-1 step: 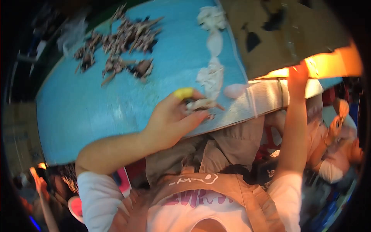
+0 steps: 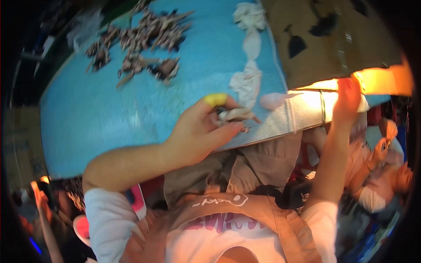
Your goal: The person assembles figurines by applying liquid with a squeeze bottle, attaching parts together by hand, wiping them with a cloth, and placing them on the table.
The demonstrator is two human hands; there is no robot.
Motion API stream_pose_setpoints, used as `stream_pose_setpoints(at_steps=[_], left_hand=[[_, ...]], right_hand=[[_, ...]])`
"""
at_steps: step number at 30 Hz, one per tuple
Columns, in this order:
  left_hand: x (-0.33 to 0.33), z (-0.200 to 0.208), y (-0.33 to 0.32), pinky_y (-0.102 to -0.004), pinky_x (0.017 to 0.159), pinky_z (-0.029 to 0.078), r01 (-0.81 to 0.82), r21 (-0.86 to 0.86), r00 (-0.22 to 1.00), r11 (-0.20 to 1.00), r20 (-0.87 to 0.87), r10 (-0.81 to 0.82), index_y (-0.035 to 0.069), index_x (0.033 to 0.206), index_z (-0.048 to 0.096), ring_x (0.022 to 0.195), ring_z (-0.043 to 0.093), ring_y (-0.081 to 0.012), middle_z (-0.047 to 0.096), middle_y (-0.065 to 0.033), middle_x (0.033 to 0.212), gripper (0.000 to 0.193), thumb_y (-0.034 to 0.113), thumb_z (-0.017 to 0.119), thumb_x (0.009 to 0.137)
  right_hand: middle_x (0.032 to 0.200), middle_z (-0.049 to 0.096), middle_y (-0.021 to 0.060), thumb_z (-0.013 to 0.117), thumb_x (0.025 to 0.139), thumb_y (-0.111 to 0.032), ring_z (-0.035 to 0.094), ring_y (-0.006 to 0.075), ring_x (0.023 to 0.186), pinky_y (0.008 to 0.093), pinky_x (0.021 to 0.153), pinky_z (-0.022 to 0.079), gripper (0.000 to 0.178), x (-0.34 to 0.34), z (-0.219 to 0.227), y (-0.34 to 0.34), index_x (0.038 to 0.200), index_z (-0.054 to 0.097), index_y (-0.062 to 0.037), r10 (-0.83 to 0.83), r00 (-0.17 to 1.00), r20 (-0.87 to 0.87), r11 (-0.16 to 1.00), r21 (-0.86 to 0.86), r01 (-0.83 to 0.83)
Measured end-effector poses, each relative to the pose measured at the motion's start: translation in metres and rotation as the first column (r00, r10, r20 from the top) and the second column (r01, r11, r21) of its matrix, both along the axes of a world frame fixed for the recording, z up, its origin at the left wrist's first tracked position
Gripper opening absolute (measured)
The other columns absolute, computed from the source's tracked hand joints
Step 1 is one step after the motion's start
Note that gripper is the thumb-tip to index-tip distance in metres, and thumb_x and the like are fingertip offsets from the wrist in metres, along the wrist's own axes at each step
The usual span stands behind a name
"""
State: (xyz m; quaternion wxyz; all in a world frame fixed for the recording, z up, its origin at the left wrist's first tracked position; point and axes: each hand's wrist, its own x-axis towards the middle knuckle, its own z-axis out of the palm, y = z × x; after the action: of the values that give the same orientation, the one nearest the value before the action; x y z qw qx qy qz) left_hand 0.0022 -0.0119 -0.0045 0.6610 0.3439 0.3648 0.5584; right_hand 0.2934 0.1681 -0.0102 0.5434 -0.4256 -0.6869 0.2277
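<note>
My left hand (image 2: 204, 125), with a yellow wrap on one finger, pinches a small pale-and-brown piece (image 2: 237, 115) over the near part of the blue table. Thin pinkish-brown ends stick out of it past my fingertips; its exact kind I cannot make out. My right hand (image 2: 347, 98) reaches in at the bright orange opening under a brown cardboard sheet (image 2: 302, 65). Glare and the cardboard's edge hide its fingers. Between the hands, a smooth pale pink lump (image 2: 272, 101) rests on the table.
Many small brown-grey pieces (image 2: 151, 35) lie in a loose pile on the far left of the blue table (image 2: 101, 118). Crumpled white material (image 2: 247, 81) runs in a line beside the cardboard. Another person (image 2: 377, 171) sits at the right, hands raised together.
The table and its things sit slightly farther right and higher in the picture. My left hand keeps its pinch on the piece; my right hand remains at the bright opening.
</note>
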Motion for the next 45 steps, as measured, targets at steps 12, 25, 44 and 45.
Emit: stream_pose_setpoints(at_steps=[12,25,44,45], left_hand=[[0.0,0.005,-0.007,-0.0266,0.085,0.045,0.273,0.126,0.88,0.954,-0.434,-0.194,-0.002,0.112,0.046,0.098,0.056,-0.0153,0.057,-0.0104,0.104,0.034,-0.007,0.057,0.08],[-0.004,0.006,-0.01,-0.0182,0.06,0.042,0.193,0.278,0.803,0.941,-0.597,0.012,0.003,0.106,0.056,0.073,0.055,-0.0064,0.061,-0.0015,0.089,0.032,0.007,0.067,0.076],[-0.003,-0.002,-0.007,-0.0292,0.085,0.042,0.266,0.382,0.892,0.885,-0.446,-0.076,-0.001,0.111,0.047,0.099,0.051,-0.0164,0.053,-0.012,0.109,0.033,0.004,0.056,0.079],[-0.004,-0.002,-0.005,-0.0292,0.085,0.042,0.271,0.38,0.892,0.884,-0.445,-0.082,-0.001,0.111,0.047,0.099,0.051,-0.0164,0.053,-0.012,0.109,0.033,0.004,0.056,0.079]], right_hand=[[0.087,0.055,0.0129,0.079,0.061,-0.002,0.055,0.0176,0.069,0.0274,0.056,0.047,0.036,-0.105,0.027,-0.152,0.087,0.054,-0.0008,0.362,0.932,0.007,0.928,0.093,-0.361],[0.073,0.058,0.0075,0.082,0.055,-0.007,0.055,0.0203,0.064,0.0285,0.056,0.044,0.036,-0.109,0.036,-0.15,0.079,0.056,-0.0029,0.301,0.909,0.287,0.924,0.147,-0.353],[0.092,0.055,0.0087,0.073,0.063,0.0,0.052,0.0256,0.086,0.0326,0.067,0.046,0.024,-0.104,0.025,-0.162,0.084,0.063,-0.0054,0.235,0.877,0.419,0.879,0.295,-0.376],[0.092,0.055,0.0087,0.073,0.063,0.0,0.052,0.0256,0.086,0.0326,0.067,0.046,0.024,-0.105,0.024,-0.163,0.084,0.063,-0.0054,0.23,0.878,0.419,0.882,0.292,-0.371]])
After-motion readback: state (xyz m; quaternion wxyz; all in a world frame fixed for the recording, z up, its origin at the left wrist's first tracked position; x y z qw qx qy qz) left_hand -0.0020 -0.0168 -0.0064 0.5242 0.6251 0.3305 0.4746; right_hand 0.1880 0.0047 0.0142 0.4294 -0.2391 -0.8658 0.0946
